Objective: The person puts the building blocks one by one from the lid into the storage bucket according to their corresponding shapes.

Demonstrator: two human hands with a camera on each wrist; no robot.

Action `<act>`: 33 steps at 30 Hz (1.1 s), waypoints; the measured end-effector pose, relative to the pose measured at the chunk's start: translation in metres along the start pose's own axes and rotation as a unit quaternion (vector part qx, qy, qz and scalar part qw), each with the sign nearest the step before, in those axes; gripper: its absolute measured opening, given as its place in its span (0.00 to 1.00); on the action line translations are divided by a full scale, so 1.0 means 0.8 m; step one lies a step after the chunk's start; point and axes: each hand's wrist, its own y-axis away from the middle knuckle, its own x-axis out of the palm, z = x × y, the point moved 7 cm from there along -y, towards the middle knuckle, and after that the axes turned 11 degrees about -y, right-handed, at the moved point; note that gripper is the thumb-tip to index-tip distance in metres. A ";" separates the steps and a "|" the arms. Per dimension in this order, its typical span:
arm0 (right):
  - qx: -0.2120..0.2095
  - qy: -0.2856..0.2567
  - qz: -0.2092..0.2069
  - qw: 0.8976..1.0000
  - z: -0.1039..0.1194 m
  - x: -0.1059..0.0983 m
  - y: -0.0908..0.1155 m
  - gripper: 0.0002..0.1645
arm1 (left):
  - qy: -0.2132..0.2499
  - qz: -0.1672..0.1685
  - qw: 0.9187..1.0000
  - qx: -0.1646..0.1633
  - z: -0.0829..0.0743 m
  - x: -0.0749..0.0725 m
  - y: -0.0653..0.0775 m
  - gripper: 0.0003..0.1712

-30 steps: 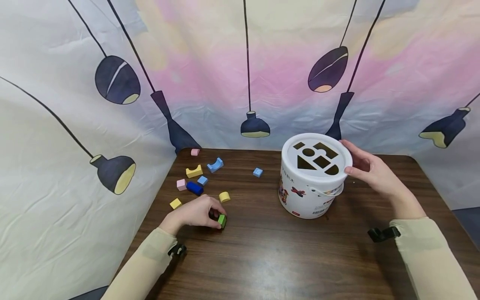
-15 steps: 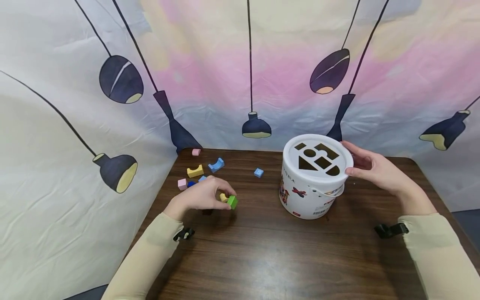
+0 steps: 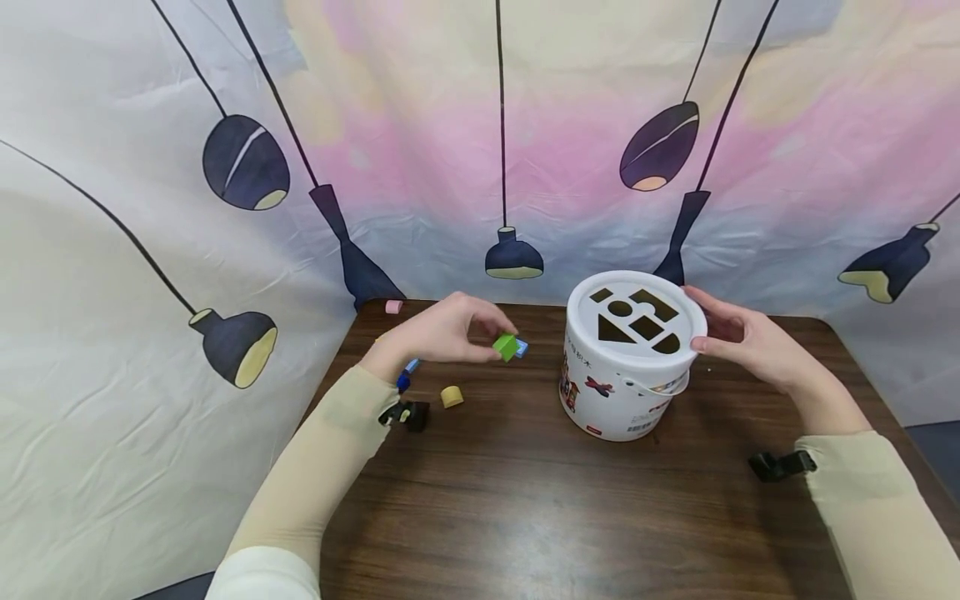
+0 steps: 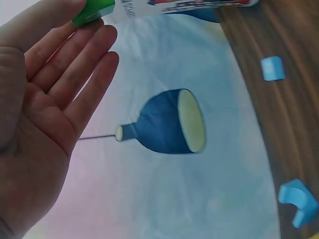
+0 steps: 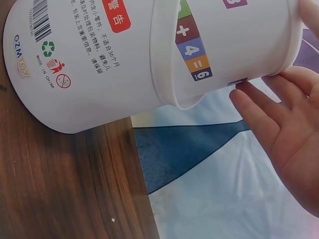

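Note:
My left hand (image 3: 453,329) pinches a green block (image 3: 506,347) between thumb and fingertips, raised above the table left of the bucket. In the left wrist view the green block (image 4: 94,12) is partly cut off by the top edge. The white bucket (image 3: 611,396) stands upright, and its white lid (image 3: 588,325) has several shaped holes. My right hand (image 3: 757,346) rests on the bucket's right side, thumb at the lid's rim and the other fingers behind. The right wrist view shows its fingers (image 5: 259,107) extended, touching the bucket's side.
A yellow half-round block (image 3: 452,397) lies on the brown table (image 3: 540,500). Beyond the green block is a blue block (image 3: 522,348). A pink block (image 3: 393,307) sits at the far left; my left arm hides other blocks. A printed curtain (image 3: 420,167) hangs behind.
My left hand has lifted the green block off the table and carried it right and away from me. My right hand stays at the bucket, which has hardly moved.

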 end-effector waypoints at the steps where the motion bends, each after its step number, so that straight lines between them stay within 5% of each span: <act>1: 0.000 0.000 0.001 1.000 0.000 0.000 0.000 0.49 | -0.002 0.000 1.000 0.003 -0.003 -0.004 -0.007 0.18; 10: -0.005 -0.017 0.006 1.000 -0.004 0.000 0.000 0.49 | 0.002 -0.026 1.000 -0.006 -0.013 -0.029 -0.063 0.21; 16: -0.014 -0.025 0.013 0.999 -0.004 0.002 -0.001 0.50 | -0.011 -0.017 1.000 -0.025 -0.017 -0.031 -0.096 0.23; 27: -0.003 -0.015 0.019 1.000 -0.004 0.000 0.001 0.50 | -0.029 0.016 0.999 -0.006 -0.031 -0.034 -0.148 0.20; 33: 0.003 -0.018 0.013 1.000 -0.005 0.000 0.001 0.49 | -0.076 0.021 0.997 -0.014 -0.034 -0.028 -0.168 0.21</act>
